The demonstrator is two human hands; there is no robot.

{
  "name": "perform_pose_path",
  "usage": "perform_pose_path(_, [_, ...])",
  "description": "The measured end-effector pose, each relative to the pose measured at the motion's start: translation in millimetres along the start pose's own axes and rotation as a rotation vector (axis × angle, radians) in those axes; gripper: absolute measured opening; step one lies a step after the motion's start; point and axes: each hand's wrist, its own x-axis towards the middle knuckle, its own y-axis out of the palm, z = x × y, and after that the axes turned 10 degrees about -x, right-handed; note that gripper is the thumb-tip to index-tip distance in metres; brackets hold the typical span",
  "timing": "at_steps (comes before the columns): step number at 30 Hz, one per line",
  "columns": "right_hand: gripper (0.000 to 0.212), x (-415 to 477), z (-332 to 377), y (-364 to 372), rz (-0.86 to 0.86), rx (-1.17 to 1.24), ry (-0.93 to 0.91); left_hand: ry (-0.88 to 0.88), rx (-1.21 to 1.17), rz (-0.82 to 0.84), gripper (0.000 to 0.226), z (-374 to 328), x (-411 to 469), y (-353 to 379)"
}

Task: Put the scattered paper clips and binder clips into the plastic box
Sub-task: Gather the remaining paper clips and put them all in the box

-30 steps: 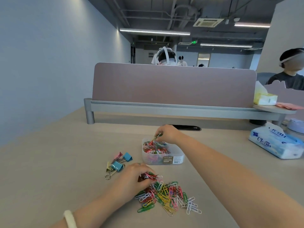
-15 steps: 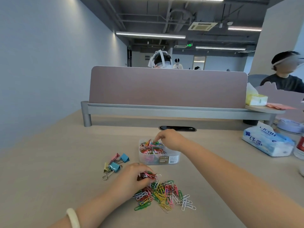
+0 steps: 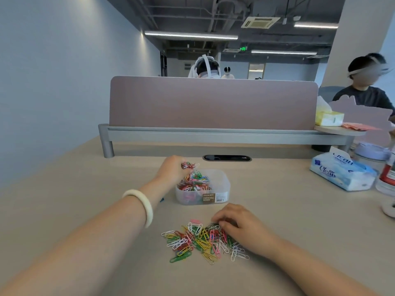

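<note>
A person's two bare forearms reach forward over a pale wooden bench (image 3: 85,199). Nearest the camera lies a loose pile of paper clips (image 3: 201,240), white, yellow, green, pink and red, spread flat on the bench between the two arms. The right hand (image 3: 241,227) rests on the pile's far right edge, its fingers (image 3: 218,220) curled down onto the clips; whether they have caught any cannot be told. On the left wrist sits a white bangle (image 3: 141,205).

Just beyond the pile stands the clear plastic box (image 3: 224,186), lidless and upright, a brown label on its near wall, already part-filled with coloured clips heaped toward its left side. The left hand (image 3: 171,169) hovers at the box's far left corner, fingers clamped on a small bunch of clips (image 3: 189,165) held just above the rim.

Behind the box, a dark oval cable port (image 3: 227,158) is set into the bench. Well to the right lies a blue-and-white tissue pack (image 3: 342,174). Further back, a mauve divider screen (image 3: 213,103) rises from a grey rail across the bench, with a yellow tissue box (image 3: 329,118) on a small shelf at its right end. A person in a head-worn rig (image 3: 207,68) shows above the screen, and another person in a dark top (image 3: 363,95) sits at far right.
</note>
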Motion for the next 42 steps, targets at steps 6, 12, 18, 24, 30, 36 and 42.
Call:
perform_pose_path(6, [0.019, -3.2, -0.8, -2.7, 0.016, 0.018, -0.019, -0.097, 0.317, 0.052, 0.024, 5.0, 18.2, 18.7])
perform_pose_path(12, [0.022, -3.5, -0.3, -5.3, 0.014, 0.049, -0.014, -0.105, 0.241, 0.113, 0.039, 3.8, 17.4, 13.3])
perform_pose_path(18, [0.026, -5.2, 1.7, -10.6, 0.048, 0.118, 0.027, 0.027, 0.144, 0.194, 0.030, 5.3, -1.3, 2.7])
perform_pose_path(24, [0.025, -8.9, 3.3, -15.1, 0.075, 0.185, 0.081, 0.159, 0.087, 0.134, 0.020, 3.0, -34.9, -19.2])
perform_pose_path(30, [0.064, -15.2, 5.1, -34.3, 0.345, 0.044, 0.032, 0.067, -0.036, 0.511, 0.058, -3.5, -110.0, -26.3])
perform_pose_path(36, [0.100, -25.4, 3.2, -25.8, 0.557, -0.359, -0.012, 0.126, 0.320, 0.772, 0.101, 19.6, -152.1, -19.5])
perform_pose_path(42, [0.093, -21.4, 17.3, -3.1, 0.435, -0.409, -0.071, 0.187, 0.277, 0.686, 0.085, 9.0, -147.2, 9.0])
